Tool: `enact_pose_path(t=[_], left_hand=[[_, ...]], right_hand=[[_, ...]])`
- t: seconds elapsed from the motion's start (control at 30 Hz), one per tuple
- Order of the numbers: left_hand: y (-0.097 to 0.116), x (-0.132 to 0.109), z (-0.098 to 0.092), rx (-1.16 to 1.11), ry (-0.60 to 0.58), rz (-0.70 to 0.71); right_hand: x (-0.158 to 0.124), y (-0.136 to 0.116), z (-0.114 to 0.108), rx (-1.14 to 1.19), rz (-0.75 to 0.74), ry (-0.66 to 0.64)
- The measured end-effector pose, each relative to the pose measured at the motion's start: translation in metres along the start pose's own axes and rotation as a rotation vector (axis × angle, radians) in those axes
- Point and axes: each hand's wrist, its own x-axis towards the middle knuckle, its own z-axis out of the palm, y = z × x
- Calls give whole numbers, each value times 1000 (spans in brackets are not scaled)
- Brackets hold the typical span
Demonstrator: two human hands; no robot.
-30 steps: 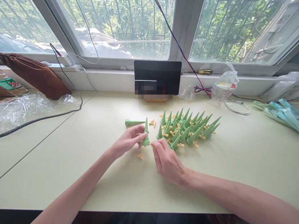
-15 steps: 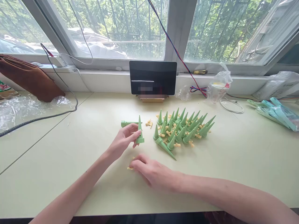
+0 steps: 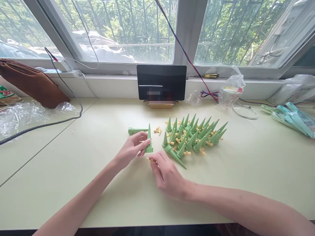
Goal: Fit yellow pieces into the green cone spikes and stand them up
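My left hand [image 3: 134, 146] holds a green cone-shaped spike [image 3: 149, 141] upright, tip up, between thumb and fingers. Just below and to the right of it, my right hand [image 3: 167, 173] pinches a small yellow piece [image 3: 149, 159] at its fingertips, apart from the spike. Another green spike [image 3: 137, 130] lies on its side behind my left hand. A few loose yellow pieces [image 3: 157, 131] are beside it. To the right stand several green cones [image 3: 190, 141] with yellow pieces at their bases, and one spike [image 3: 175, 156] lies at the front of that group.
A dark tablet [image 3: 161, 82] stands at the back of the pale table [image 3: 118, 203]. A brown bag [image 3: 36, 85], clear plastic and a black cable [image 3: 59, 122] are at left. At right are a bagged cup [image 3: 230, 93], a coiled white cable [image 3: 244, 115] and blue-green packaged items [image 3: 295, 119].
My right hand has moved up and slightly right, bringing a yellow piece from the table nearer the base of the held spike. My left hand has barely shifted.
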Motion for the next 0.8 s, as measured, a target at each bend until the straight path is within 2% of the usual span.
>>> enact_pose_path(t=[0.3, 0.57, 0.8], left_hand=[[2, -2, 0, 23, -218, -14], [0, -2, -2, -42, -271, 8], [4, -3, 2, -55, -365, 15]], right_hand=[[0, 0, -4, 61, 102, 186], [-1, 5, -2, 166, 206, 234], [-1, 4, -3, 201, 244, 259]])
